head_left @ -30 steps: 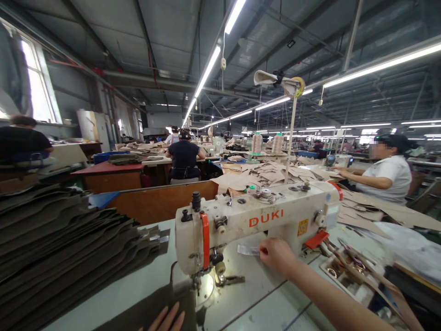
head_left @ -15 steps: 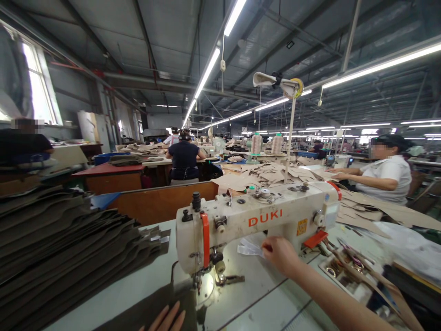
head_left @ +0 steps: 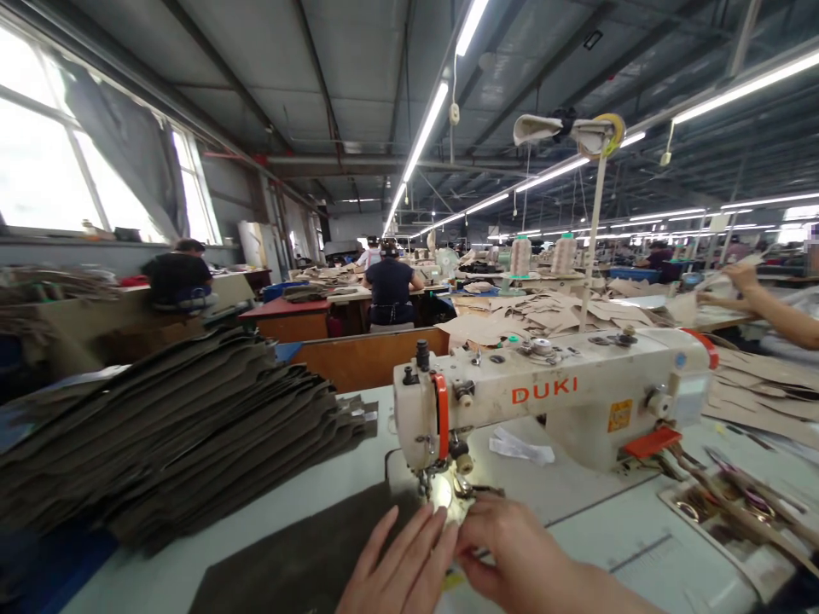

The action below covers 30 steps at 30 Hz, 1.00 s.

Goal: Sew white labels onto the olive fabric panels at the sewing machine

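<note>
A white DUKI sewing machine (head_left: 550,392) stands on the pale table (head_left: 614,546). My left hand (head_left: 400,567) lies flat with fingers stretched out on a dark olive fabric piece (head_left: 307,558) just before the needle. My right hand (head_left: 512,554) is close beside it, below the presser foot (head_left: 464,488), its fingers curled in a pinch; what they hold is hidden. A small heap of white labels (head_left: 519,447) lies under the machine arm.
A tall stack of dark fabric pieces (head_left: 172,426) fills the table's left. A tray of small tools (head_left: 729,503) sits at the right. Tan cut pieces (head_left: 543,315) cover the table behind. Other people sit at work ahead, left and right.
My right hand left the white labels under the machine arm and came forward to the presser foot beside my left hand. The view has turned left.
</note>
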{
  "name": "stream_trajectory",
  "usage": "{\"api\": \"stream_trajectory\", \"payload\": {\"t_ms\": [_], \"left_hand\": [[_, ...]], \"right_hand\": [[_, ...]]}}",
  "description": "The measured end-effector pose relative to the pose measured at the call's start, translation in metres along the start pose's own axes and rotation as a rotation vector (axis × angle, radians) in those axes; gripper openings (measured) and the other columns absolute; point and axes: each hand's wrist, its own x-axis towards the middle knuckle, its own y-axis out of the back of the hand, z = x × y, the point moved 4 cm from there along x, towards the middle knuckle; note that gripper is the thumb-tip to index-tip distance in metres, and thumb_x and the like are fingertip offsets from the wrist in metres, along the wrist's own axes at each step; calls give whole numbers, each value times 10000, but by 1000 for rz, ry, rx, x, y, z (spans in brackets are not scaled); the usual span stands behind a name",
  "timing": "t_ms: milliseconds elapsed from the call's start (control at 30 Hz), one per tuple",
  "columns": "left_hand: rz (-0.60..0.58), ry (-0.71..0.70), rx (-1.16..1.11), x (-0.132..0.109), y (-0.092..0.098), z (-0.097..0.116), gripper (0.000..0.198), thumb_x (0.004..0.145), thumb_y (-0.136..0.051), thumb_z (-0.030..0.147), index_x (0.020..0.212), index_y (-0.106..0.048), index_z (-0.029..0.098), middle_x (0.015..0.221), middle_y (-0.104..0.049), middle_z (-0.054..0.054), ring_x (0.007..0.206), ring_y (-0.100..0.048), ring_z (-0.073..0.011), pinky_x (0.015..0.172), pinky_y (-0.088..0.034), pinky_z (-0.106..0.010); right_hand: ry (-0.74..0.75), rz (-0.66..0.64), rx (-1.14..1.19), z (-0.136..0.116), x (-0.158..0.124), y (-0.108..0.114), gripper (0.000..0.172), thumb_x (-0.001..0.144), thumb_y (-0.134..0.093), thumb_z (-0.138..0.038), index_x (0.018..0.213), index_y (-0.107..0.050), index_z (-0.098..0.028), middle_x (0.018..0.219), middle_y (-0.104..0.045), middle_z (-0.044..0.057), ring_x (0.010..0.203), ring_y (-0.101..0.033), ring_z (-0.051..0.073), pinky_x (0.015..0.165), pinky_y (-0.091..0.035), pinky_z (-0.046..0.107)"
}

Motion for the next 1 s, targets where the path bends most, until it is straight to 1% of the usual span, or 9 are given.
{"api": "stream_trajectory", "payload": {"t_ms": [67, 167, 300, 400, 467, 567, 667, 900, 1000], "left_hand": [[26, 87, -133, 2, 4, -5, 374, 939, -322, 66, 1208, -564, 163, 948, -745, 19, 921, -680, -73, 1177, -168, -277], [-14, 145, -239, -6, 13, -25, 308, 966, -310, 93, 1037, -586, 209, 796, -705, 55, 744, -683, -74, 1090, -351, -244], [-26, 182, -180, -19, 22, -48, 296, 918, -343, 62, 956, -581, 235, 821, -708, 48, 783, -691, -105, 967, -483, -266], [-86, 167, -152, -30, 8, -47, 299, 895, -378, 57, 1015, -589, 232, 957, -724, 16, 915, -684, -141, 966, -489, -316], [-165, 133, -167, -36, -8, -41, 307, 872, -412, 37, 1007, -595, 243, 1019, -719, 18, 993, -664, -158, 990, -470, -347], [-281, 91, -237, -39, -26, -35, 326, 837, -452, -18, 975, -592, 242, 993, -712, 35, 991, -653, -157, 981, -459, -339], [-330, 68, -290, -33, -30, -34, 265, 851, -504, -8, 920, -582, 235, 896, -696, 57, 854, -656, -143, 880, -481, -290], [-312, 59, -290, -23, -34, -29, 207, 923, -496, 44, 856, -580, 221, 771, -641, 52, 718, -612, -141, 746, -459, -266], [-294, 76, -286, -23, -37, -27, 229, 924, -483, 38, 816, -580, 215, 752, -619, 38, 701, -590, -149, 727, -455, -271]], "right_hand": [[17, -25, 5, -15, 14, -17, 162, 692, -602, -42, 708, -675, -186, 786, -720, 36, 764, -650, 185, 723, -464, 238], [-5, 73, 58, -18, 23, -23, 147, 764, -605, -64, 758, -685, -187, 776, -708, 32, 781, -646, 184, 732, -471, 246], [106, 186, 129, -6, 11, -32, 189, 844, -596, -126, 1004, -684, -177, 985, -715, 64, 919, -646, 195, 832, -497, 266], [418, 141, -12, -1, -6, -62, 212, 911, -628, -271, 1099, -657, -178, 1117, -705, 80, 1023, -641, 202, 926, -487, 260], [524, 178, -165, 4, -15, -82, 186, 983, -559, -302, 1109, -647, -198, 1121, -713, 52, 1061, -639, 189, 907, -500, 237], [554, 285, -279, 8, -21, -95, 219, 1037, -454, -314, 1130, -624, -211, 1140, -711, 13, 1053, -648, 167, 835, -532, 219], [579, 377, -302, 5, -22, -93, 235, 1052, -416, -314, 1103, -621, -211, 1107, -722, -14, 1007, -665, 154, 787, -544, 217], [568, 288, -369, 6, -18, -98, 166, 1014, -524, -332, 1103, -624, -233, 1092, -728, -19, 1010, -666, 158, 764, -539, 222], [581, 335, -352, 6, -19, -98, 180, 1026, -496, -331, 1082, -632, -227, 1071, -732, -22, 992, -666, 150, 747, -538, 218]]}}
